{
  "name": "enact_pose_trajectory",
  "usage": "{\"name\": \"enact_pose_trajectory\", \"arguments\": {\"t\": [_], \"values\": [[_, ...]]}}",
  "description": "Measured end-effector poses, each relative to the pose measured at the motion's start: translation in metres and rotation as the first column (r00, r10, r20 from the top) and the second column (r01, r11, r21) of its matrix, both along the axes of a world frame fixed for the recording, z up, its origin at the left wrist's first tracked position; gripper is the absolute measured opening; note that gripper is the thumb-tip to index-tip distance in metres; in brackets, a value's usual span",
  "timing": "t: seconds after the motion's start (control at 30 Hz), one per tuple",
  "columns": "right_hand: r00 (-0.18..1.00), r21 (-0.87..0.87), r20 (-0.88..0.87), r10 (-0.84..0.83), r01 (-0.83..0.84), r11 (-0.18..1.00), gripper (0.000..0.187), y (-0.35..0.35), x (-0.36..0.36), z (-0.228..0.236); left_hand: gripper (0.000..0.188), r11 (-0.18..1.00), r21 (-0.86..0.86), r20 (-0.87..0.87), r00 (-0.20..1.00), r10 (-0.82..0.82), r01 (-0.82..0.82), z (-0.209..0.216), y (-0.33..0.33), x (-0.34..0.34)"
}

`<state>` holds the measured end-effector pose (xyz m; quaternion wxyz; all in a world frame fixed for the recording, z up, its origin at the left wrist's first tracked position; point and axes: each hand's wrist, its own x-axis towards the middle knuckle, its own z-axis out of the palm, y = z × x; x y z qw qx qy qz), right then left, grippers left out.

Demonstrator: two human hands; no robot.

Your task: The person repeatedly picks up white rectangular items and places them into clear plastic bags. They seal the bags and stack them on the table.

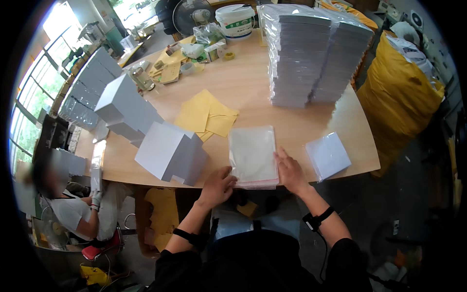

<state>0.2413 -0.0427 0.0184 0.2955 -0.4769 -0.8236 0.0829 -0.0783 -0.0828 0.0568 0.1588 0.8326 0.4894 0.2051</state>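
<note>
A stack of clear plastic bags [252,152] lies flat at the table's near edge, a pinkish strip along its near end. At the stack's lower left edge, my left hand [219,186] has its fingers curled against the bags. My right hand [291,171] rests along the right edge, fingers stretched out and touching the stack's side. Right of that hand lies a small white stack in clear wrap [329,155]. Yellow envelopes [206,114] lie beyond the bags, partly overlapping. To the left stands a block of white paper or card [170,152] with offset layers.
A taller white stack [127,109] stands behind the left block. Tall plastic-wrapped paper stacks [301,61] rise at the far right, near a white bucket [234,22]. A yellow sack [399,92] stands beside the table. Another person [78,211] sits at the left.
</note>
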Motion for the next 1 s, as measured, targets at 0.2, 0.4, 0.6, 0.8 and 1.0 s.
{"name": "enact_pose_trajectory", "arguments": {"t": [0.2,0.4,0.6,0.8,1.0], "values": [[0.992,-0.091,-0.059,-0.108,0.103,0.991,0.036,-0.055,-0.015,0.021,0.035,0.999,0.024,0.018,0.999,-0.027,0.027,0.024,-0.007,-0.001],[0.988,0.007,0.133,-0.083,0.083,0.997,0.036,-0.055,-0.028,0.01,0.026,0.994,0.11,-0.027,1.0,-0.011,0.013,0.013,0.02,0.016],[0.977,-0.001,0.18,-0.118,0.12,0.993,0.04,-0.058,-0.031,0.01,0.025,0.996,-0.045,-0.126,0.989,-0.077,0.071,0.019,0.035,0.053],[0.986,0.052,0.13,-0.109,0.103,0.993,0.045,-0.059,-0.028,0.008,0.019,0.995,0.041,-0.311,0.947,-0.077,0.094,0.002,0.046,0.061],[0.989,0.036,0.107,-0.099,0.096,0.995,0.047,-0.061,-0.022,-0.001,0.018,0.984,0.149,-0.333,0.942,-0.045,0.1,-0.014,0.05,0.059]]}}
